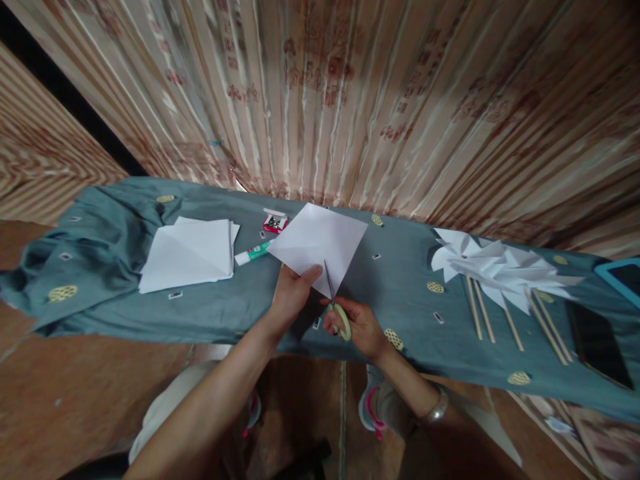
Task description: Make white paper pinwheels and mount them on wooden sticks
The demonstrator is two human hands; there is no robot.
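Note:
A square white sheet of paper (320, 237) is held up over the cloth, turned so that one corner points toward me. My left hand (293, 290) pinches its lower left edge, thumb on top and fingers hidden underneath. Through the handles of a pair of scissors with light green grips (341, 322), my right hand (363, 327) has its fingers closed. The blades lie at the near corner of the sheet, pointing up toward its middle. Just left of the sheet are a green and white glue stick (254, 253) and a small red box of metal pieces (275, 222).
A stack of white paper (187, 257) lies on the left of the blue-green cloth (400, 293). On the right are several white paper pinwheels (500, 263) on wooden sticks, a black phone (599, 343) and a blue-edged tablet (623, 277). A striped curtain (320, 100) hangs behind.

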